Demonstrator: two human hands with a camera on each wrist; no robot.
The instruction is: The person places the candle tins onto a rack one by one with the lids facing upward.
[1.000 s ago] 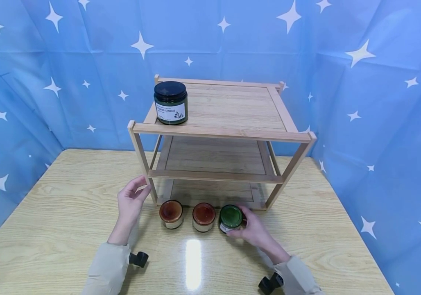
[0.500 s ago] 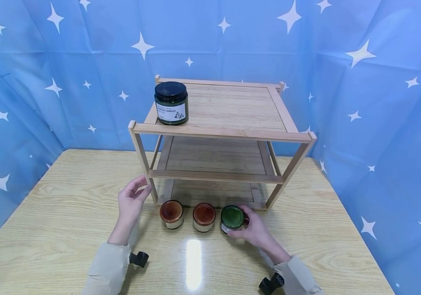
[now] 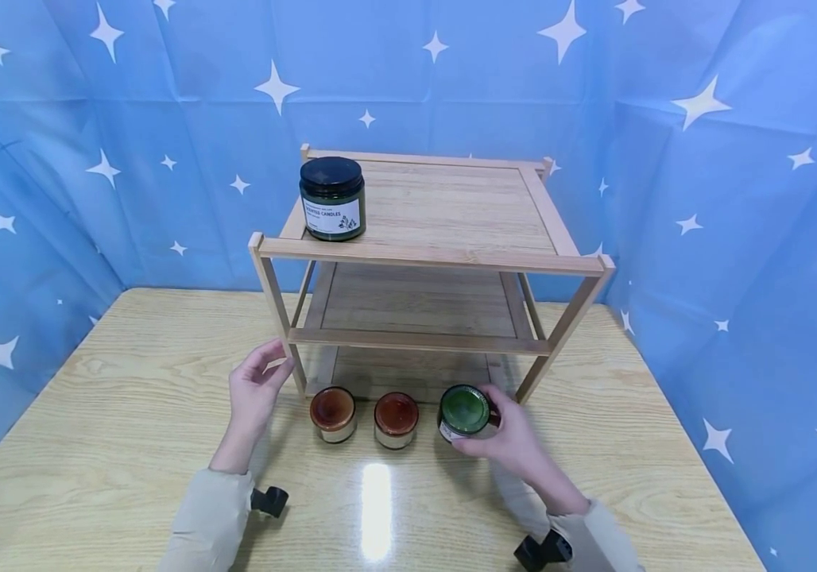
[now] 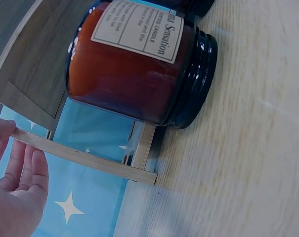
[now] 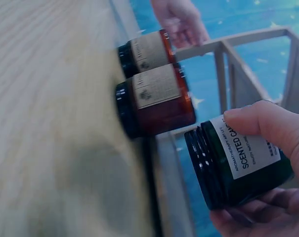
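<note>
A person's right hand [image 3: 507,433] holds a green scented-candle jar [image 3: 465,410] lid-down just above the tabletop [image 3: 666,485], fingers [image 5: 262,212] curled around it, near two inverted amber candle jars [image 3: 396,423]; the left hand [image 3: 257,388] pinches a post [image 3: 272,295] of a wooden shelf [image 3: 444,210] bearing a black-lidded candle jar [image 3: 333,200].

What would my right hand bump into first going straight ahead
With the green jar in its grip, the right hand would probably meet the wooden shelf, likely its lowest tier; depth is unclear.
</note>
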